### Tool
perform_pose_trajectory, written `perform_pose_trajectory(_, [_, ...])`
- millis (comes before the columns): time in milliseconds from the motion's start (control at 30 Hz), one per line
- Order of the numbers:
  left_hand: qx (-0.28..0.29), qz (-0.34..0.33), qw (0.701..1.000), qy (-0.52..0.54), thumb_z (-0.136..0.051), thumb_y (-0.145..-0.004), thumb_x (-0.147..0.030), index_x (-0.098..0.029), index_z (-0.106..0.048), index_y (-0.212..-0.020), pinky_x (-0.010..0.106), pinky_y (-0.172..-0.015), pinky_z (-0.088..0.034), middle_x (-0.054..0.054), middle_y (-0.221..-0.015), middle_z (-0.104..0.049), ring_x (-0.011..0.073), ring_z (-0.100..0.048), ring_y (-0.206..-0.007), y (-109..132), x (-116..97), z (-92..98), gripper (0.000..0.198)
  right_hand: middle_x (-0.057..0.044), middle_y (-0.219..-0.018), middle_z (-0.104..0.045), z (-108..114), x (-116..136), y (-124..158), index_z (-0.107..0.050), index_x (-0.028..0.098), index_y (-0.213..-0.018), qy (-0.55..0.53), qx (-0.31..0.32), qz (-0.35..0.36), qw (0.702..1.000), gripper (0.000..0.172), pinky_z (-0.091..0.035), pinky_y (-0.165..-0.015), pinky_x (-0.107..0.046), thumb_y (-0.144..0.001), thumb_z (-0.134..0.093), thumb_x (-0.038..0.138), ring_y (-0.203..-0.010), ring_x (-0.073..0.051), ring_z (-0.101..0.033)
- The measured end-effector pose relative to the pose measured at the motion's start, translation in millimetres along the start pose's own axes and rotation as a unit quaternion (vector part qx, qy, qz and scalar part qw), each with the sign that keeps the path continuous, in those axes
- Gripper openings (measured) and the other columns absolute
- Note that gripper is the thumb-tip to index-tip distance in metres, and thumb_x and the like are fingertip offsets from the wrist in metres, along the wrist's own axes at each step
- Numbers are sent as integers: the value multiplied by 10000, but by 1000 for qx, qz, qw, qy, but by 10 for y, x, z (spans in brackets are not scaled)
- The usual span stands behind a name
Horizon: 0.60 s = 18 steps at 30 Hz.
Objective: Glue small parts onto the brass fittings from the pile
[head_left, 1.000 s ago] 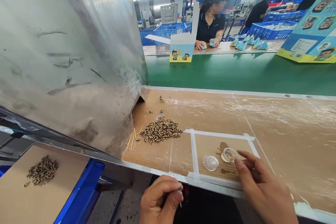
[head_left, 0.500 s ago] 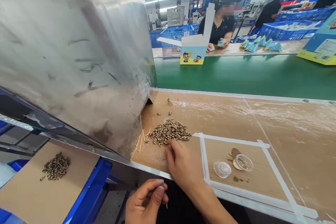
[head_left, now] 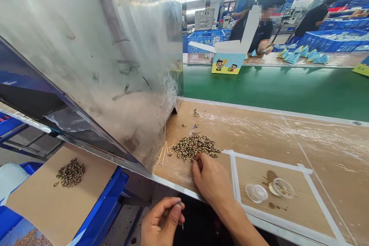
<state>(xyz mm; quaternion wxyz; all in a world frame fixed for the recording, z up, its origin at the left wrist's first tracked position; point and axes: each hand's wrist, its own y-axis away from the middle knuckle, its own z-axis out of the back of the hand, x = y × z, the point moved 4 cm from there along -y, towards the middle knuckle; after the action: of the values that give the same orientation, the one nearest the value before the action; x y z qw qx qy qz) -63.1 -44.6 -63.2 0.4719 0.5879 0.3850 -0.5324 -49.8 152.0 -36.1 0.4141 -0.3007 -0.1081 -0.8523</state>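
Left hand [head_left: 163, 221]: nearest item, below the table edge; thumb and forefinger pinched on a thin pin [head_left: 181, 223], same grip as a second ago.

Right hand [head_left: 211, 180]: lies palm down on the table [head_left: 331, 150], fingertips bent onto the near edge of the heap of small pieces [head_left: 197, 146]. A second ago it is over beside the clear dishes; half a second ago it is already at the heap, where it remains. Whether the fingertips pinch a piece cannot be told.

Heap of small pieces: mottled brown and pale, loose on the table, left of the taped rectangle [head_left: 235, 177]. A few strays lie beyond it, and thin wooden sticks [head_left: 164, 152] lie just to its left.

Clear dishes, two, inside the taped rectangle, untouched:
- Left dish [head_left: 256, 193]: contents too faint to tell.
- Right dish [head_left: 281, 188]: a thin stick rests across it; brown stains on the table just beside it.

Cardboard sheet [head_left: 43, 207]: lies on a blue crate [head_left: 106, 203] lower left; carries a second, smaller heap [head_left: 70, 173].

Metal sheet [head_left: 86, 54]: slanted, scuffed, its foot near the sticks.

Green belt [head_left: 273, 88]: carries an open printed box [head_left: 229, 61], its inside hidden.

Far bench: a seated person handling small blue packets [head_left: 300, 55]; blue crates behind.
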Motion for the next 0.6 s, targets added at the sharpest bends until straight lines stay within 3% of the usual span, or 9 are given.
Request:
perform_pose_trajectory(167, [34, -15, 999, -22, -857, -805, -563, -192, -828, -911, 208, -650, -576, 46, -795, -811, 147, -701, -638, -86, -75, -147, 386, -198, -933, -777, 119, -200, 84, -733, 126, -967, -110, -47, -10, 993, 290, -484, -795, -430, -973, -456, 209, -886, -351, -727])
perform_pose_trajectory(267, [73, -36, 996, -29, -803, -882, -500, -185, -811, -943, 227, -690, -561, 21, -711, -759, 155, -692, -654, -123, -103, -275, 321, -143, -884, -777, 185, -345, 236, -738, 148, -1014, -222, -63, -34, 973, 325, -534, -805, -412, -1005, -492, 359, -835, -303, -732])
perform_pose_trajectory(367, [100, -64, 993, -24, -766, -928, -449, -186, -808, -942, 233, -690, -547, 0, -659, -712, 148, -673, -632, -114, -122, -422, 267, -28, -660, -693, 199, -435, 478, -699, 162, -1040, -347, -55, -91, 932, 401, -550, -576, -321, -1034, -542, 530, -550, -209, -659])
perform_pose_trajectory(433, [116, -72, 990, -16, -756, -943, -431, -191, -808, -928, 230, -686, -542, -8, -647, -698, 146, -671, -626, -84, -136, -521, 247, -6, -667, -683, 199, -434, 660, -658, 172, -1041, -421, -46, -123, 898, 439, -520, -475, -268, -1033, -557, 599, -477, -163, -609])
perform_pose_trajectory(600, [162, -134, 978, -5, -755, -955, -398, -213, -805, -879, 223, -670, -548, -2, -714, -716, 148, -691, -646, 28, -252, -699, 206, 53, -565, -604, 250, -319, 1009, -625, 185, -926, -555, -16, -176, 813, 489, -415, -409, -170, -938, -712, 666, -412, -82, -494])
